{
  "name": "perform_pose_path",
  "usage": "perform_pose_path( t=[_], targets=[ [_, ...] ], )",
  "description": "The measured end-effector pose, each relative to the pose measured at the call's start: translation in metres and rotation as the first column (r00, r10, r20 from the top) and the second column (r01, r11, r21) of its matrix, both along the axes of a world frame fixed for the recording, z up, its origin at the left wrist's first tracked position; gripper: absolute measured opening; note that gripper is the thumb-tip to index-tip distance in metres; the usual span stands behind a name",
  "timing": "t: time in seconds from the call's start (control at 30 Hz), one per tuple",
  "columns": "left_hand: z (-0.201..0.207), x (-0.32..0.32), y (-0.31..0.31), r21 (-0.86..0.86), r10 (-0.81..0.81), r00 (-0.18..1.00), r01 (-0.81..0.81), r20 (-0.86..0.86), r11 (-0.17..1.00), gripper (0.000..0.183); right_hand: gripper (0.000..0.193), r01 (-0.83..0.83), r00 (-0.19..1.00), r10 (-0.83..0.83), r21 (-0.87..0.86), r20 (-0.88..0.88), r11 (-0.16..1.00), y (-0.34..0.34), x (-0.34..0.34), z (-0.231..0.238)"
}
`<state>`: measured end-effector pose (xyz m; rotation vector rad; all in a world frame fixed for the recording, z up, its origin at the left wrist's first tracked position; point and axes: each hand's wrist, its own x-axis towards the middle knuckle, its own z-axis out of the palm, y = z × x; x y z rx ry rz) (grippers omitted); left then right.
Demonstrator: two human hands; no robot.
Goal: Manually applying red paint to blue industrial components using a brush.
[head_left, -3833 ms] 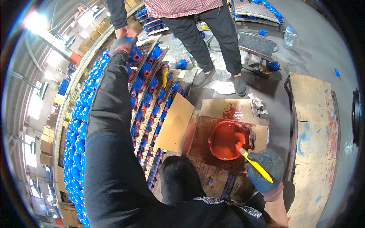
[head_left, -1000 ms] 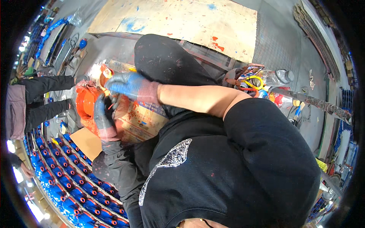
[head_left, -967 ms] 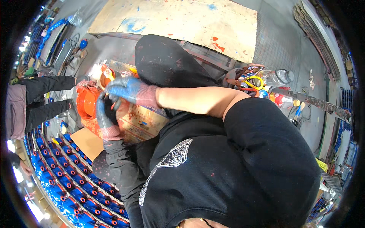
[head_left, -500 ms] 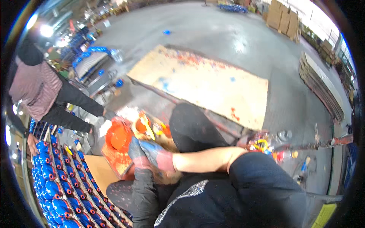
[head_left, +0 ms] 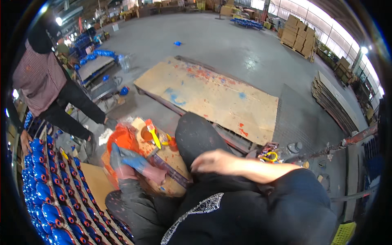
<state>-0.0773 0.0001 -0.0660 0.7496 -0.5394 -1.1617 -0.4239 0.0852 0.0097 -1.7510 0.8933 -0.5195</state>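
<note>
My left hand (head_left: 118,163), in a paint-stained grey-blue glove, grips a loose work glove (head_left: 143,166) with a blue palm and pinkish cuff. My right hand (head_left: 216,162) is bare and hovers over my thigh, apart from that glove; motion smears its fingers. Just beyond my left hand sits a container (head_left: 123,139) covered in orange-red paint. Beside it lie a paintbrush (head_left: 153,134) with a yellow handle and a small cup of reddish-brown paint (head_left: 145,133), on paint-spotted cardboard (head_left: 171,157).
Rows of glossy blue rounded pieces (head_left: 45,192) with red-rimmed openings fill racks at my left. A person (head_left: 45,81) stands beyond, a hand on the rack. Ahead lies a low cardboard-covered platform (head_left: 212,96). A metal bar (head_left: 339,146) and stacked sheets (head_left: 332,102) are at right.
My right hand has come out of the glove and moved right, now bare. The glove stays in my left hand, which has shifted a little left.
</note>
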Motion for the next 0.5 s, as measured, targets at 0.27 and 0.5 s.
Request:
perform_pose_path(
  t=[0.27,0.5],
  targets=[
    [0.011,-0.024,0.031,0.012,-0.058,0.979,0.057,0.194,0.998,0.037,0.038,0.247,0.605,-0.593,-0.583,-0.531,0.774,-0.008,-0.177,0.032],
    [-0.01,-0.01,0.03,0.105,-0.088,0.995,0.083,0.043,0.991,0.017,0.044,0.352,0.365,-0.471,-0.35,-0.803,0.868,0.012,-0.256,-0.032]
  ],
)
